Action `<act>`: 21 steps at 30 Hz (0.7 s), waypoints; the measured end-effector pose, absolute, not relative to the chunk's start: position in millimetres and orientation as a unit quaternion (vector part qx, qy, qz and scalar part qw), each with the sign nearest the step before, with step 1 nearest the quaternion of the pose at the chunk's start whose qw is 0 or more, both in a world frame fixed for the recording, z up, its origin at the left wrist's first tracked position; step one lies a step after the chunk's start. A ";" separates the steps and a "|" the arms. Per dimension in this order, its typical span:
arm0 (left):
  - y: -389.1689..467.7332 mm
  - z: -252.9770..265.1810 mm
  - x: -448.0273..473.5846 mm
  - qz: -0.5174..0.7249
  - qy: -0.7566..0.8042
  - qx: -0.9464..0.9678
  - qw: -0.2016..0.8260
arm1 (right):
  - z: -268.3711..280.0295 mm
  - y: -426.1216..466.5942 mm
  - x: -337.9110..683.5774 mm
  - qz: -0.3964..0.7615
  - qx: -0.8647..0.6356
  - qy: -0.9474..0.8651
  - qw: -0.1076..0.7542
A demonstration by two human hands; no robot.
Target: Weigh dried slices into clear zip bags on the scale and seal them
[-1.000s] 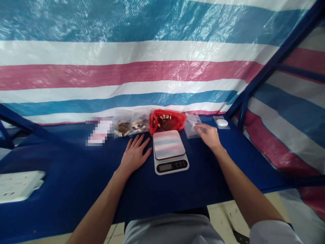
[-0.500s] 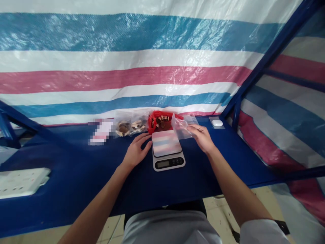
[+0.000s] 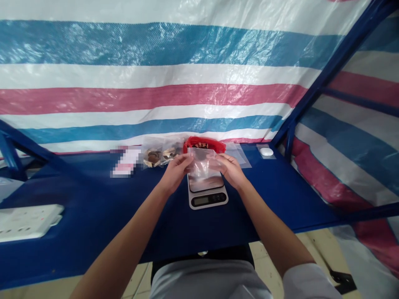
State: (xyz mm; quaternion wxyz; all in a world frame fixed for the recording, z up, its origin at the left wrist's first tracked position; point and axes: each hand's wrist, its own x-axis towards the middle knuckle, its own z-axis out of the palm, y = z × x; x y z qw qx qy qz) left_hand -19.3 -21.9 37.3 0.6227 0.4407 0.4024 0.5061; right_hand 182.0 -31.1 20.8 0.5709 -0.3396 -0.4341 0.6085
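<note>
Between my two hands a clear plastic bag [image 3: 204,165] is stretched above the scale's plate; nothing shows inside it. My left hand [image 3: 177,171] pinches its left side, and my right hand [image 3: 231,169] grips its right side. Below the bag stands a white digital kitchen scale [image 3: 208,201] with a dark control panel. Right behind the bag, a red plastic bag [image 3: 215,144] lies open with brown and cream dried pieces in it, partly hidden. Two clear bags of similar dried slices [image 3: 152,158] lie left of it.
More flat clear bags [image 3: 240,154] lie right of the red bag. A white computer mouse [image 3: 266,152] sits farther right on the blue table [image 3: 102,216]. At the left are a blurred-out card [image 3: 127,161] and a white power strip [image 3: 28,222]. Striped sheeting hangs behind.
My right hand has brought the clear bag leftward over the scale. My left hand has risen from beside the scale and taken hold of the bag's other side.
</note>
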 end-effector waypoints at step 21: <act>14.4 106.2 -70.6 0.306 0.451 0.707 0.451 | 50.0 9.0 152.3 0.527 -0.388 -0.630 0.418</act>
